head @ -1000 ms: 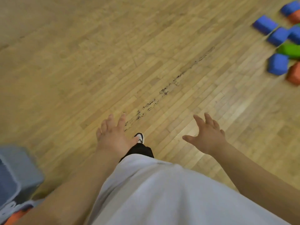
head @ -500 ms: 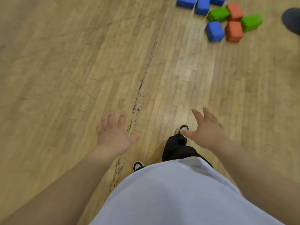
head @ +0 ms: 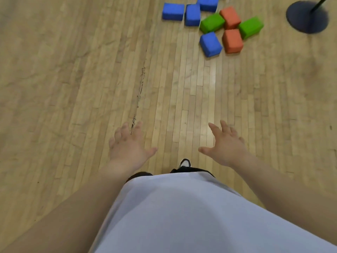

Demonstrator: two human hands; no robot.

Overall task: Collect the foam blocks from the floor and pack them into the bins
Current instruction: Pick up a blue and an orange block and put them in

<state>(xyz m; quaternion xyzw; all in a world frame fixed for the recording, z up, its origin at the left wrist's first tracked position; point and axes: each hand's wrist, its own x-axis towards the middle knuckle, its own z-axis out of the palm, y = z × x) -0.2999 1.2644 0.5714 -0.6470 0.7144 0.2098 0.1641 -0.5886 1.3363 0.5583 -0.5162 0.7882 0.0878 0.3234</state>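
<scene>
A cluster of foam blocks lies on the wooden floor at the top of the view. Nearest to me are a blue block (head: 210,44) and an orange block (head: 232,41). Behind them sit a green block (head: 211,23), another orange one (head: 230,17), a second green block (head: 251,27) and several more blue blocks (head: 173,11). My left hand (head: 128,146) and my right hand (head: 225,145) are held out in front of me with fingers spread, both empty and well short of the blocks. No bin is in view.
A dark round stand base (head: 307,17) with a thin pole sits on the floor right of the blocks. A dark scuff line (head: 140,90) runs along the floorboards. My shoe tip (head: 185,163) shows between my hands.
The view has swung away from the grey bin at the lower left and toward the blocks, which now sit nearer and more central. Both hands stay open and empty.
</scene>
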